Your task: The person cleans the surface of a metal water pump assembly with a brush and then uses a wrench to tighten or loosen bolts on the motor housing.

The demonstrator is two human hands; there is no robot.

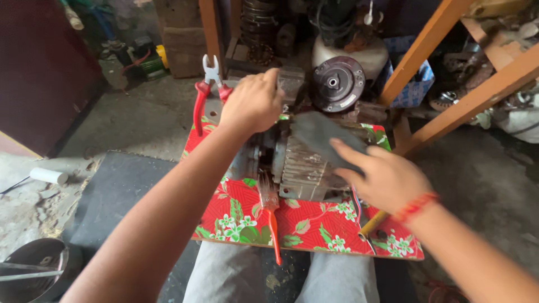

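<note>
A dirty grey metal engine block [303,165] with cooling fins sits on a board covered in red floral cloth [314,227] across my lap. My left hand [252,104] grips the block's far top end. My right hand [384,177] presses a dark grey rag [320,137] onto the top of the block. A paintbrush with a red handle [270,216] lies on the cloth just in front of the block. Red-handled pliers [206,92] lie at the board's far left corner, close to my left hand.
A round black metal disc part [338,83] stands behind the block. Orange wooden beams [449,73] cross at the right. A yellow tool handle [373,223] lies under my right wrist. A white tube [49,176] and a metal bowl [33,269] are on the floor, left.
</note>
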